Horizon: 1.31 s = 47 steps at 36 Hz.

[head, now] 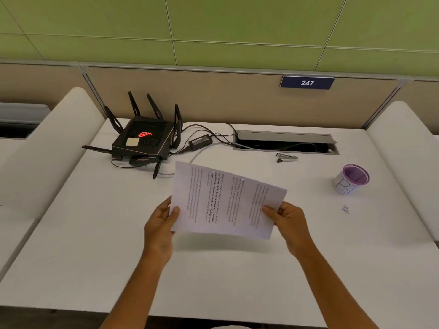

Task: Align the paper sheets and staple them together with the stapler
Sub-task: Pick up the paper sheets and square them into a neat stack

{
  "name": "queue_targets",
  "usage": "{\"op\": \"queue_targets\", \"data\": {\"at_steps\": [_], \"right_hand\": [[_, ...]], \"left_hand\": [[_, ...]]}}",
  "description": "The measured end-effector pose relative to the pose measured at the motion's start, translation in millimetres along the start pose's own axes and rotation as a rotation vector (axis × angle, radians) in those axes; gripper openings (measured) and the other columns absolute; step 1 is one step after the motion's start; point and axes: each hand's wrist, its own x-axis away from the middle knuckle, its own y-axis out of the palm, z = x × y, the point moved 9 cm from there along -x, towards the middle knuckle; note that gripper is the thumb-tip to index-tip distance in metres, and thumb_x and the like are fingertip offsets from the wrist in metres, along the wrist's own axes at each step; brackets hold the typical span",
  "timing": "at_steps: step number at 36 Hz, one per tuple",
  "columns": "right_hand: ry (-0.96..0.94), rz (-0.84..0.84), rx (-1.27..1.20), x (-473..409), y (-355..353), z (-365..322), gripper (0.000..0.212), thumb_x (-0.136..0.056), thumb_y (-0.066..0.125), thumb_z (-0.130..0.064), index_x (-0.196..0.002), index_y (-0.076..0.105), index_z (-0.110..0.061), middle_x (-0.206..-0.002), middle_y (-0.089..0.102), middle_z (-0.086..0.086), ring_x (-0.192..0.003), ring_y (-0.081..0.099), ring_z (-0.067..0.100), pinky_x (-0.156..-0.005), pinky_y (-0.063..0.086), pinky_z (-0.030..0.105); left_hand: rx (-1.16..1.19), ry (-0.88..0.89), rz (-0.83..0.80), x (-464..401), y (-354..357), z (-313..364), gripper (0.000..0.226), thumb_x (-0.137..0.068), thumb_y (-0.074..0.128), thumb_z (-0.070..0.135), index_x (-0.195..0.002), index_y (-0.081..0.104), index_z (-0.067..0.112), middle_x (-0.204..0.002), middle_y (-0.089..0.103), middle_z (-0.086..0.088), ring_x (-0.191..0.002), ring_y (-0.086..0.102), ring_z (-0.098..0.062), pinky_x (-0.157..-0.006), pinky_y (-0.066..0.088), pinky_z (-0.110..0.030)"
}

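Left hand pinching the left short edge of the paper sheets, thumb on the printed face, fingers curled behind. Right hand pinching the right lower corner of the same sheets, thumb on top, fingers tucked under. Sheets held up off the white bench, tilted, printed text running sideways, shadow on the bench just below. Stapler lying on the bench beyond the sheets, well apart from both hands, just in front of the open cable tray. Purple-rimmed cup with handwritten marks to the right, near the bench edge; small scribble on the bench surface near it. Black router with antennas and red lit logo at far left, power adapter and cables beside it. Blue sign reading 247 on the partition behind.
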Motion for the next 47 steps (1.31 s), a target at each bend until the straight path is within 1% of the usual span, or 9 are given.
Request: {"op": "queue_targets", "data": {"at_steps": [3,5,11,18,26,33,39,44,47], "right_hand": [[-0.062,-0.01,0.089,-4.4,-5.8,-11.6,0.014,-0.094,0.075,-0.011,-0.102,0.08,-0.021,-0.097,0.082,-0.007,-0.09,0.079,0.017,-0.075,0.062,0.025],[-0.109,-0.022,0.152,-4.2,-6.1,-18.8,0.016,-0.095,0.075,-0.013,-0.1,0.08,-0.026,-0.094,0.081,-0.012,-0.087,0.077,0.011,-0.075,0.061,0.022],[-0.194,-0.031,0.219,3.0,-8.1,-22.2,0.022,-0.096,0.073,-0.012,-0.109,0.079,-0.028,-0.096,0.079,-0.019,-0.089,0.073,0.0,-0.078,0.057,0.013],[-0.046,0.003,0.303,2.0,-14.8,40.8,0.015,-0.089,0.08,-0.01,-0.101,0.081,-0.019,-0.082,0.079,-0.019,-0.086,0.076,0.008,-0.072,0.057,0.019],[-0.057,0.032,0.257,13.3,-17.6,38.5,0.017,-0.091,0.078,-0.012,-0.101,0.079,-0.027,-0.088,0.08,-0.014,-0.081,0.074,-0.001,-0.07,0.054,0.011],[-0.019,0.036,0.248,11.0,-16.9,37.2,0.014,-0.094,0.074,-0.013,-0.099,0.078,-0.026,-0.094,0.08,-0.012,-0.089,0.075,0.006,-0.068,0.054,0.009],[-0.121,0.032,0.225,1.8,-16.4,-7.0,0.01,-0.098,0.07,-0.017,-0.103,0.078,-0.022,-0.093,0.08,-0.012,-0.086,0.074,0.007,-0.072,0.059,0.017],[-0.212,-0.032,0.335,-5.0,-7.0,-46.8,0.014,-0.1,0.066,-0.018,-0.102,0.076,-0.029,-0.091,0.078,-0.014,-0.081,0.072,0.007,-0.068,0.056,0.022],[-0.267,-0.075,0.425,-6.0,0.7,-68.8,0.015,-0.101,0.065,-0.017,-0.1,0.076,-0.027,-0.089,0.076,-0.013,-0.078,0.069,0.006,-0.064,0.052,0.016]], "left_hand": [[-0.241,0.064,-0.048,-4.7,-0.7,11.2,0.027,-0.095,0.077,0.017,-0.118,0.074,0.031,-0.113,0.082,0.008,-0.109,0.076,-0.019,-0.093,0.063,-0.039],[-0.328,0.103,-0.081,-5.8,5.8,17.8,0.023,-0.093,0.08,0.017,-0.111,0.075,0.032,-0.106,0.083,0.011,-0.101,0.078,-0.014,-0.085,0.064,-0.03],[-0.347,0.17,-0.064,-1.7,18.1,22.8,0.025,-0.092,0.081,0.015,-0.106,0.072,0.034,-0.094,0.081,0.017,-0.088,0.077,-0.003,-0.071,0.063,-0.018],[-0.363,0.058,-0.042,5.3,9.4,-23.6,0.026,-0.088,0.085,0.014,-0.1,0.07,0.03,-0.103,0.077,0.003,-0.1,0.074,-0.021,-0.083,0.059,-0.029],[-0.415,0.103,-0.078,9.5,11.0,-22.2,0.018,-0.093,0.08,0.013,-0.103,0.073,0.026,-0.103,0.077,0.001,-0.098,0.072,-0.015,-0.071,0.059,-0.018],[-0.406,0.019,-0.055,6.0,9.7,-35.8,0.031,-0.091,0.082,0.016,-0.118,0.068,0.022,-0.107,0.074,0.009,-0.102,0.07,-0.014,-0.082,0.055,-0.024],[-0.371,0.007,-0.087,13.3,7.2,-36.5,0.03,-0.091,0.081,0.014,-0.114,0.069,0.029,-0.105,0.077,0.011,-0.099,0.073,-0.008,-0.065,0.06,-0.015],[-0.302,-0.044,-0.091,16.4,-7.7,-52.2,0.038,-0.087,0.085,0.012,-0.12,0.072,0.026,-0.108,0.083,0.004,-0.105,0.077,-0.015,-0.093,0.062,-0.035],[-0.314,-0.044,-0.078,17.3,-14.3,-54.0,0.044,-0.086,0.087,0.015,-0.125,0.069,0.026,-0.113,0.082,0.002,-0.109,0.076,-0.018,-0.094,0.061,-0.035]]}}
